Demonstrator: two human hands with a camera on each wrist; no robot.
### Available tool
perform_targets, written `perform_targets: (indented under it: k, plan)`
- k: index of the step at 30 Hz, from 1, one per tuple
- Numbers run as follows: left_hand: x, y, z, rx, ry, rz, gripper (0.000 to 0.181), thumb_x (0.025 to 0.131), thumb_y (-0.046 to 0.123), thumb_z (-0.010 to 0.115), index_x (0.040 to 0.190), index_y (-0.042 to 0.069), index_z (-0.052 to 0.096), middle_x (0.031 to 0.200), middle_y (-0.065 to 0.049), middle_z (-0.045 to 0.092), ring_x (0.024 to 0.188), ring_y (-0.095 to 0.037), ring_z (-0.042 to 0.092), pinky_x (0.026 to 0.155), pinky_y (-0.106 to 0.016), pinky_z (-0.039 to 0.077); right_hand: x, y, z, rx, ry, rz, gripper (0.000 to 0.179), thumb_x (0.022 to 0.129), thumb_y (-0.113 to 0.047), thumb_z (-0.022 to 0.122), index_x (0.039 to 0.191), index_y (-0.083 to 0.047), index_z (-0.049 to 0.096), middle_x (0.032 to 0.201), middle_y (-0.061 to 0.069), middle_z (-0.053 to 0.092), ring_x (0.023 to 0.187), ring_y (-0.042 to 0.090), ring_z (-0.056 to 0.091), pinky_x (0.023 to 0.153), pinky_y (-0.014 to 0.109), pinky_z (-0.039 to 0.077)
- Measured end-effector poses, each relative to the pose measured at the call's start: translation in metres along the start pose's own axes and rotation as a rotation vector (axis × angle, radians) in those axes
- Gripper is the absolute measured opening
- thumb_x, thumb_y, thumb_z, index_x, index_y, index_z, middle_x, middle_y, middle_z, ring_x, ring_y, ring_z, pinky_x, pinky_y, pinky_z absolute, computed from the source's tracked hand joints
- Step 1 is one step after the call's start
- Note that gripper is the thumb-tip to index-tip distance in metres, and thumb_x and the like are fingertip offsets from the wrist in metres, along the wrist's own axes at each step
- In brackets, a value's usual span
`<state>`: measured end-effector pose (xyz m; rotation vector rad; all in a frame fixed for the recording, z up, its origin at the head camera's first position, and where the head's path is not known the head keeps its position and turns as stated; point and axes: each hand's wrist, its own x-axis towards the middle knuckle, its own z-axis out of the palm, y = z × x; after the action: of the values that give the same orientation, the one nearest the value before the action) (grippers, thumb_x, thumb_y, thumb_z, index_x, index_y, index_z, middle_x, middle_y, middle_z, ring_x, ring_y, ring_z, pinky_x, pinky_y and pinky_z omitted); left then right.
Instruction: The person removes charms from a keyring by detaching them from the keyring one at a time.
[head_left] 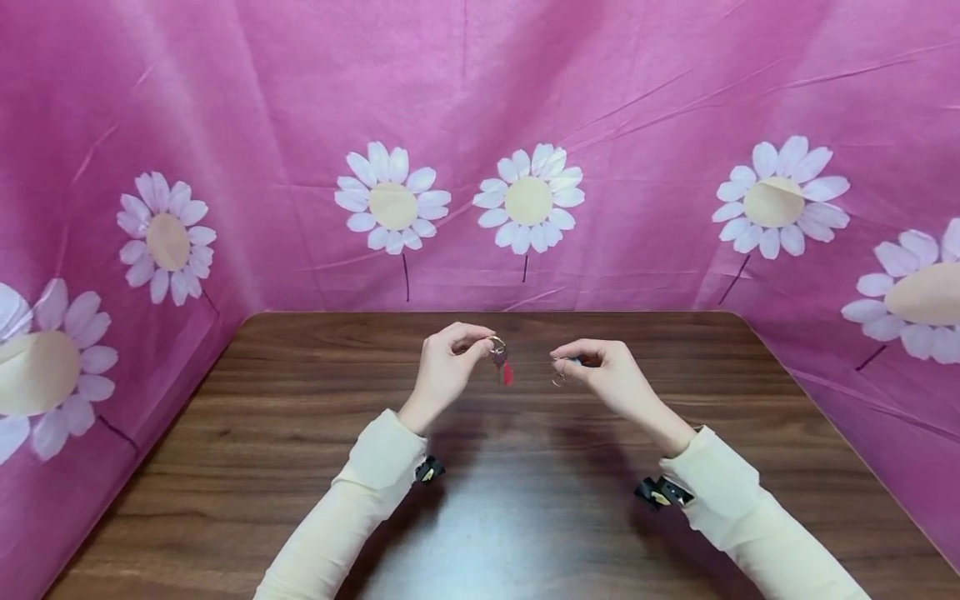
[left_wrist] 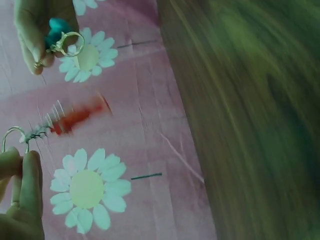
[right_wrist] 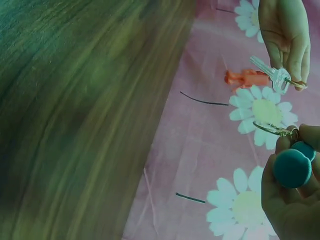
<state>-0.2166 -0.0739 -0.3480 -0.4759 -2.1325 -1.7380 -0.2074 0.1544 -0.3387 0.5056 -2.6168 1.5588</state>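
Observation:
My left hand [head_left: 444, 367] pinches a gold key ring [head_left: 497, 342] between thumb and fingers, above the table. From that ring hang a silver key [right_wrist: 280, 79] and a red figure-shaped charm [right_wrist: 247, 78]; both look blurred in the left wrist view. To the right, my right hand [head_left: 611, 371] pinches a keychain with a teal rounded charm [right_wrist: 292, 167], partly hidden by the fingers. An open-looking gold ring [left_wrist: 73, 44] sticks out from this keychain toward the left hand. A gap separates the two hands, and the two rings are apart.
Below the hands spreads a dark brown wood-grain table [head_left: 480, 467]. A pink cloth [head_left: 300, 100] printed with white daisies rises along its back and both sides. Each sleeve cuff carries a small black device, one by the left wrist [head_left: 430, 470], one by the right [head_left: 663, 492].

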Motion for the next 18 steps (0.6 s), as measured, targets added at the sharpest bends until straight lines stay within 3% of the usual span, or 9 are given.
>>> perform_targets:
  k: [4,7,10,15,18]
  plan:
    - [-0.002,0.001,0.001,-0.08,-0.051,-0.101,0.013,0.081,-0.001,0.064,0.093,-0.005,0.067,0.083,-0.021,0.068,0.062,-0.014,0.061,0.058,-0.024,0.051,0.005,0.006,0.004,0.065,-0.006,0.049,0.018,0.082,-0.013,0.068,0.095,-0.002,0.068,0.086,0.016,0.069,0.067,0.009,0.061,0.057,0.023,0.05]
    - [-0.005,-0.005,0.002,-0.108,-0.079,-0.146,0.014,0.081,-0.001,0.064,0.094,-0.006,0.067,0.084,-0.023,0.068,0.064,-0.009,0.06,0.061,-0.024,0.052,0.009,0.016,0.006,0.122,-0.004,0.094,0.019,0.082,-0.011,0.067,0.095,0.002,0.066,0.082,0.014,0.069,0.066,0.008,0.062,0.058,0.024,0.053]
    - [-0.007,-0.008,0.001,-0.1,-0.101,-0.175,0.015,0.081,-0.001,0.064,0.095,-0.006,0.067,0.089,-0.023,0.068,0.073,-0.006,0.061,0.07,-0.023,0.053,0.013,0.028,0.007,0.094,0.027,0.1,0.019,0.081,-0.008,0.068,0.093,0.005,0.066,0.079,0.012,0.069,0.066,0.005,0.061,0.06,0.021,0.052]
    - [-0.011,0.004,-0.003,-0.072,-0.128,-0.168,0.014,0.082,-0.003,0.063,0.093,-0.009,0.066,0.088,-0.025,0.067,0.076,-0.022,0.065,0.068,-0.029,0.054,0.026,0.045,0.005,-0.033,0.107,0.088,0.017,0.08,-0.009,0.069,0.092,0.002,0.068,0.081,0.013,0.07,0.068,0.002,0.058,0.064,0.016,0.047]
    - [-0.014,0.013,-0.005,-0.049,-0.157,-0.174,0.014,0.082,-0.003,0.062,0.093,-0.01,0.065,0.088,-0.026,0.067,0.078,-0.029,0.065,0.069,-0.027,0.053,0.036,0.057,0.003,0.023,0.122,0.144,0.021,0.081,-0.008,0.067,0.096,0.006,0.066,0.075,0.007,0.07,0.065,0.002,0.06,0.061,0.017,0.049]
